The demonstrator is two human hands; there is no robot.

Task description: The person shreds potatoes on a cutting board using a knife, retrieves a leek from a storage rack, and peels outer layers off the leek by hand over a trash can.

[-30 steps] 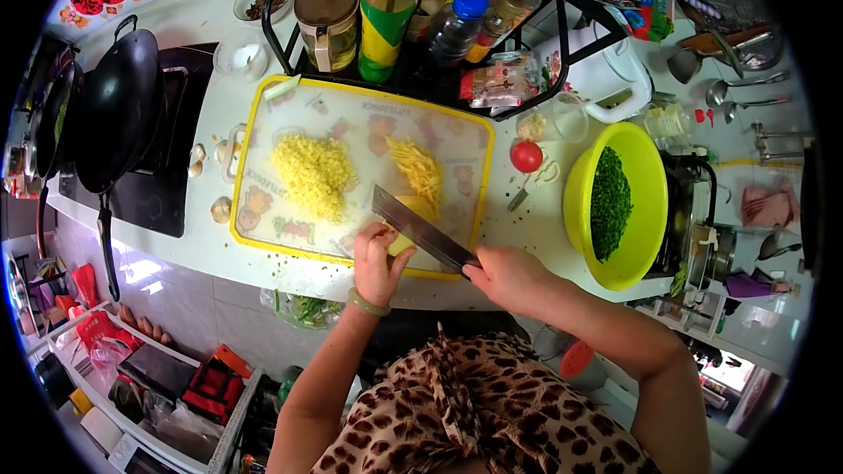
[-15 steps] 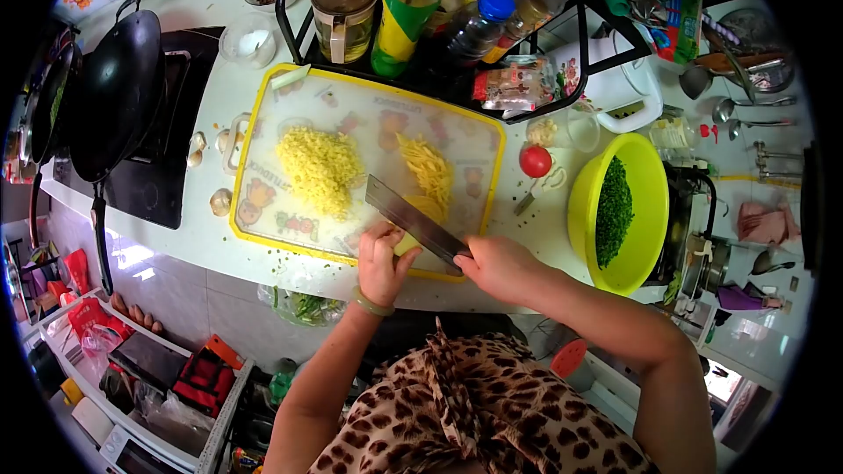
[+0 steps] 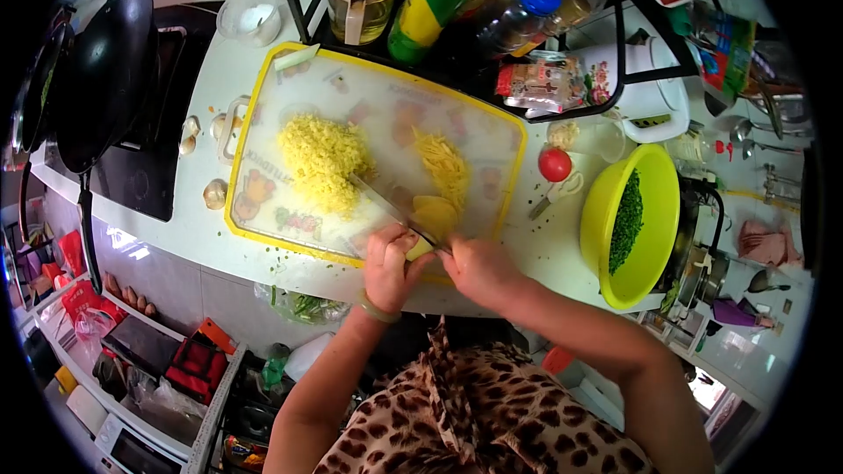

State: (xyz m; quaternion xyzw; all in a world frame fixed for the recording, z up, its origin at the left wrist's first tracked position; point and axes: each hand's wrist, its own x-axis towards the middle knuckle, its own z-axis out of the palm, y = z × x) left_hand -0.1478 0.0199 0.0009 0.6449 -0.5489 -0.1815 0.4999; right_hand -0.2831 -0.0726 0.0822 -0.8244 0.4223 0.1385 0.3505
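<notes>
Knife (image 3: 386,204) clenched in right hand (image 3: 483,270), handle hidden; left hand (image 3: 389,268) grasps part-hidden yellow piece (image 3: 420,250); board (image 3: 386,68) lettering (image 3: 260,163) blurred.

The single view looks from the person's own head, facing forward and steeply down through a very wide, round lens that bends straight edges and blackens the corners. The patterned clothing (image 3: 492,408) fills the bottom edge; left hand (image 3: 391,265) and right hand (image 3: 481,270) lie near centre, the desk (image 3: 546,250) slanting across.
</notes>
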